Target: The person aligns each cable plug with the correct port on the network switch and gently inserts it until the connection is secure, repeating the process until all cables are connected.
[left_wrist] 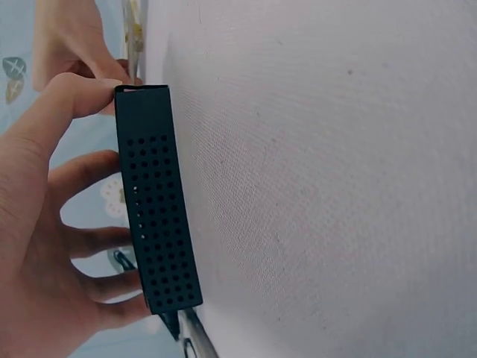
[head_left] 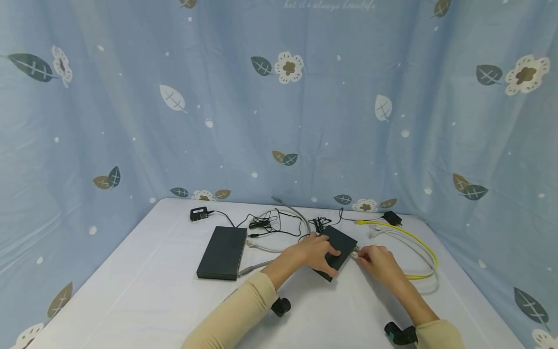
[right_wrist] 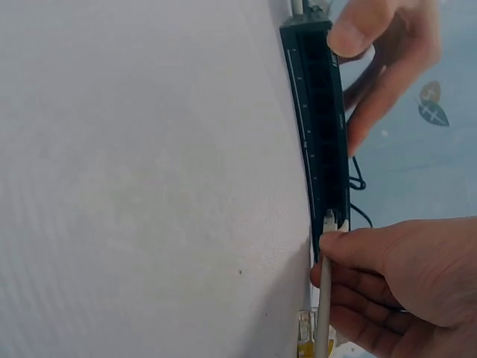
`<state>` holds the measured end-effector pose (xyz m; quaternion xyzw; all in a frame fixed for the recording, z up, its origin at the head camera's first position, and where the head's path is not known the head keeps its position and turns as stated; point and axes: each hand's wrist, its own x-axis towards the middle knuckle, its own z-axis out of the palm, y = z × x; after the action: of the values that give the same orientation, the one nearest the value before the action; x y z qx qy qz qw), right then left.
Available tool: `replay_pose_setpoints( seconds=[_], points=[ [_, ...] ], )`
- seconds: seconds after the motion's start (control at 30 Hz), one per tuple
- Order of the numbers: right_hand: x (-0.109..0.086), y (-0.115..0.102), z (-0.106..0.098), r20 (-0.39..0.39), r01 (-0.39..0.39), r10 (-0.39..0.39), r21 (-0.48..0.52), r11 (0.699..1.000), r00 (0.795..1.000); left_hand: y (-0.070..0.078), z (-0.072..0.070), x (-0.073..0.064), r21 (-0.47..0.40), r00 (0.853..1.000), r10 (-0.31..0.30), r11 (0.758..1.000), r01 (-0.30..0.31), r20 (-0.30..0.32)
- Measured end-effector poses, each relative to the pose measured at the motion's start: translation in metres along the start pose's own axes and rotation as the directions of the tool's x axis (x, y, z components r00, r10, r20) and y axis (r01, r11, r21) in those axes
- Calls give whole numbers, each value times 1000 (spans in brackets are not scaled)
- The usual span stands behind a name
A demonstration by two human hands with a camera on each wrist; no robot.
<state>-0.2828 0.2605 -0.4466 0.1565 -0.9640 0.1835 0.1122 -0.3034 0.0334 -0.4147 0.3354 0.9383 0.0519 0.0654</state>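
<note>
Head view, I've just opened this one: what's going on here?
A person's left hand rests spread on a black box on the table, while the right hand pinches a pale cable with its plug at a port near one end of the box; whether it is fully seated I can't tell. A second box lies off to the left, and a yellow cable lies to the right.

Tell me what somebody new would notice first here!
Probably the left hand resting on a black box on the table, and the right hand pinching a white cable at its side. Then the bright yellow cable curving at the table's right. Behind hangs a flowery blue curtain.
</note>
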Motion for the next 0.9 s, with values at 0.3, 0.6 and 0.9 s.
replay_pose_setpoints(
  seconds=[0.3, 0.6, 0.9],
  points=[
    [1, -3, -4, 11, -11, 11, 5, 1000, 1000, 3, 0, 0, -6, 1000, -10, 1000, 10, 3],
    [3, -4, -5, 15, -14, 15, -20, 1000, 1000, 0, 1, 2, 19, 1000, 16, 1000, -16, -10],
    [4, -2, 0, 5, -10, 10, -21, 1000, 1000, -1, 6, 4, 43, 1000, 16, 999, -15, -22]
  ],
)
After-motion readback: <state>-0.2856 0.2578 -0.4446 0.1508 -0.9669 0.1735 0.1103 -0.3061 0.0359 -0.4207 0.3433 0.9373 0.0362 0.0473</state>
